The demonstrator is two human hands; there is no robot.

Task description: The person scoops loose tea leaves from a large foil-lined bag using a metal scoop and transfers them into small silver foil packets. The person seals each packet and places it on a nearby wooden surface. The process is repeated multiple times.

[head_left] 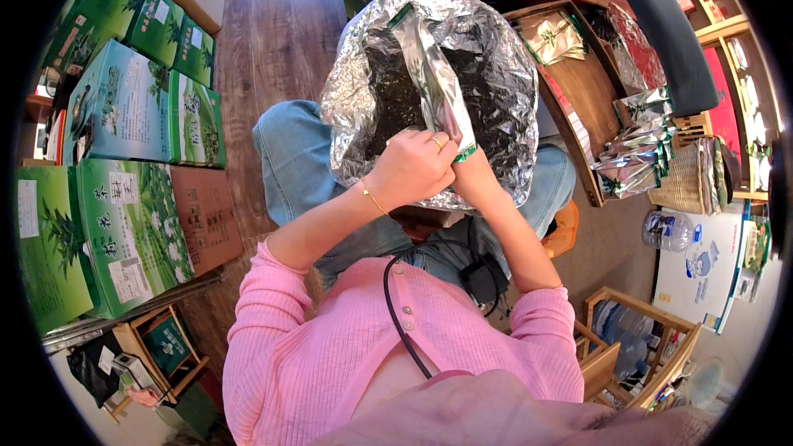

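A long silver foil pouch (pixel 438 87) with green ends leans across a foil-lined tub (pixel 347 62). Dark, loose tea-like leaves (pixel 401 99) lie inside the tub. My left hand (pixel 415 167) is closed on the pouch's near end, over the tub's near rim; a ring and a thin bracelet show on it. Against that same green-edged end is my right hand (pixel 477 177), its fingers hidden behind the pouch and my left hand. The tub stands between my jeans-clad legs.
Green printed cartons (pixel 124 223) are stacked at the left. On the right, a wooden tray (pixel 586 99) holds flat pouches, with more silver-green pouches (pixel 632 153) beside it. An orange stool (pixel 562 231) stands by my right knee. A black cable (pixel 392 297) hangs down my front.
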